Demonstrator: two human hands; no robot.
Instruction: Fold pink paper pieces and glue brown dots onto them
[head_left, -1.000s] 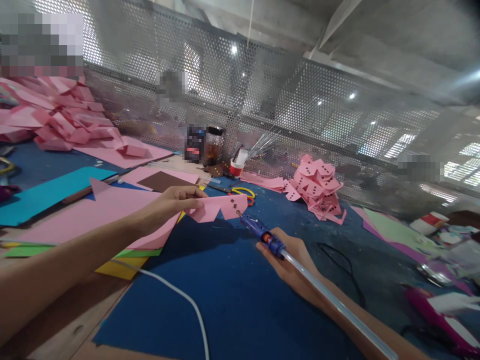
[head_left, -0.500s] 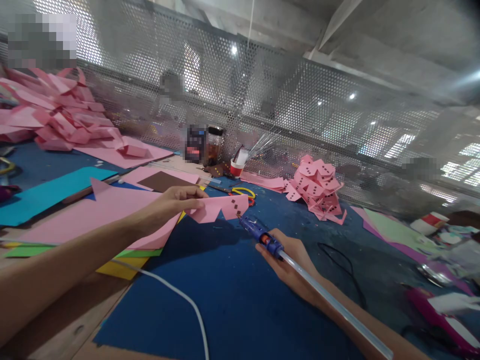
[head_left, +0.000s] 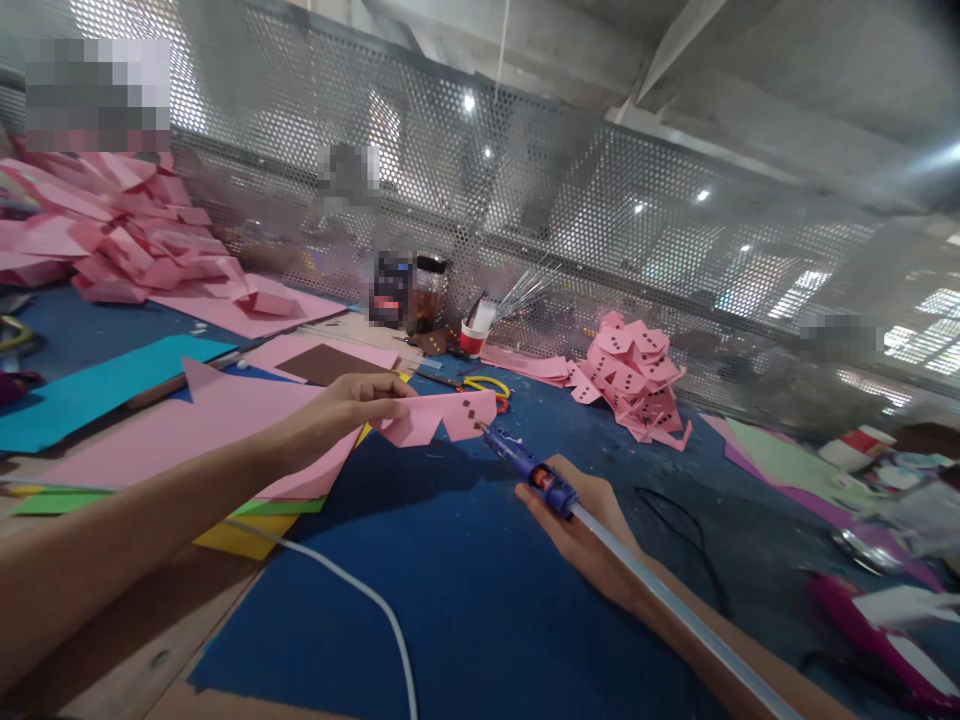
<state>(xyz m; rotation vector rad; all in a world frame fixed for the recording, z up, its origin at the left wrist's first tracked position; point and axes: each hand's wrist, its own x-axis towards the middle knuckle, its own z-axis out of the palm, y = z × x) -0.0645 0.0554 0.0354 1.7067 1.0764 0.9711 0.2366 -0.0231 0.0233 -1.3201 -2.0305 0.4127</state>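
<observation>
My left hand (head_left: 341,405) pinches a pink zigzag-cut paper strip (head_left: 442,415) with small brown squares on it, held above the blue table mat (head_left: 450,590). My right hand (head_left: 581,530) grips a blue hot glue gun (head_left: 529,467) with a long clear glue stick (head_left: 675,610) trailing back over my forearm. The gun's nozzle touches the strip's right end near the brown squares.
Pink, teal, green and yellow paper sheets (head_left: 187,430) lie at left. A heap of finished pink pieces (head_left: 637,385) sits at centre right, a larger pink pile (head_left: 112,240) at far left. Yellow-handled scissors (head_left: 487,385), jars (head_left: 427,290) and a perforated metal screen (head_left: 600,230) stand behind. A white cord (head_left: 360,600) crosses the mat.
The glue gun has shifted slightly right and up, its nozzle staying at the strip's right end. The left hand and strip have barely moved.
</observation>
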